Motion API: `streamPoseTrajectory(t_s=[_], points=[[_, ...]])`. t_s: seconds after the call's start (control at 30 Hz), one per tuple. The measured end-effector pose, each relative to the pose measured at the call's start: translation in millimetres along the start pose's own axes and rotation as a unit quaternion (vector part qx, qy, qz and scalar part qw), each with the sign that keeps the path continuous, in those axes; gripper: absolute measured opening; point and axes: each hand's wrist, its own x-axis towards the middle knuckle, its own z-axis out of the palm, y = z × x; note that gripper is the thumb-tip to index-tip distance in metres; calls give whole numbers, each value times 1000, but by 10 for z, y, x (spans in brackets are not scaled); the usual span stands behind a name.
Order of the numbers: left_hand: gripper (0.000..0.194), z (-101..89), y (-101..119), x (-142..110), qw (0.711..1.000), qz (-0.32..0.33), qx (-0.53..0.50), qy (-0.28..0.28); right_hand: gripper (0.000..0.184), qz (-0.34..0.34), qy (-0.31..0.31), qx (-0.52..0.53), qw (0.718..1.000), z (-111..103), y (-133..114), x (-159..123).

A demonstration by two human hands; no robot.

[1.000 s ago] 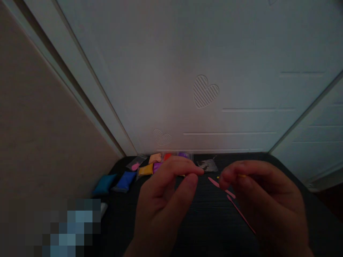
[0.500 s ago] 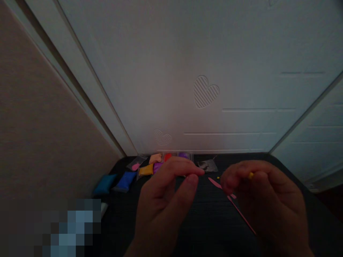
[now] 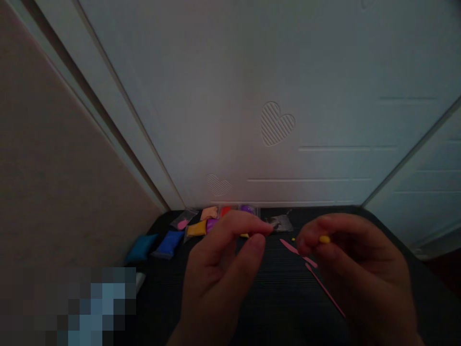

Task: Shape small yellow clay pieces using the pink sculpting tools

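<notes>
The scene is dim. My left hand (image 3: 219,274) is raised over a dark mat (image 3: 277,298), thumb and forefinger pinched on a small yellow bit of clay (image 3: 245,235). My right hand (image 3: 360,274) is beside it, fingers curled, and pinches a small yellow piece of clay (image 3: 324,239). A tiny yellow crumb (image 3: 293,239) lies on the mat between the two hands. Pink modelling sticks (image 3: 317,276) lie on the mat under my right hand.
Several small clay packets lie at the mat's far left: blue (image 3: 167,242), teal (image 3: 140,247), yellow (image 3: 196,228), pink (image 3: 183,222), orange (image 3: 209,212), red (image 3: 225,210), purple (image 3: 247,209). A clear bag (image 3: 279,222) lies near them. White door (image 3: 273,120) with heart marks stands behind.
The yellow piece in my right hand's fingers has shifted slightly as the fingers roll it. My left hand has barely moved.
</notes>
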Motion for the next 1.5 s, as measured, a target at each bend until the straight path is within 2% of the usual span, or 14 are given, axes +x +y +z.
streamPoseTrajectory(t_s=[0.2, 0.5, 0.87, 1.03, 1.2, 1.5], points=[[14, 11, 1, -9, 1000, -3, -8, 0, 19, -18, -26, -7, 999, -17, -19, 13], [12, 20, 6, -3, 1000, 5, 5, 7, 16, -11, -2, 40, 999, -6, 9, 18], [12, 18, 10, 5, 1000, -7, -1, 8, 6, -36, -11, 48, 998, -31, 31, 15], [12, 18, 6, -3, 1000, -3, -3, 1, 14, -48, 2, 24, 999, -12, 27, 25], [14, 8, 7, -14, 1000, -4, -4, 1, 15, -31, 8, 12, 999, -8, 7, 20], [13, 10, -20, 2, 1000, 9, -2, -4, 21, -1, -22, 52, 998, -11, -10, -12]])
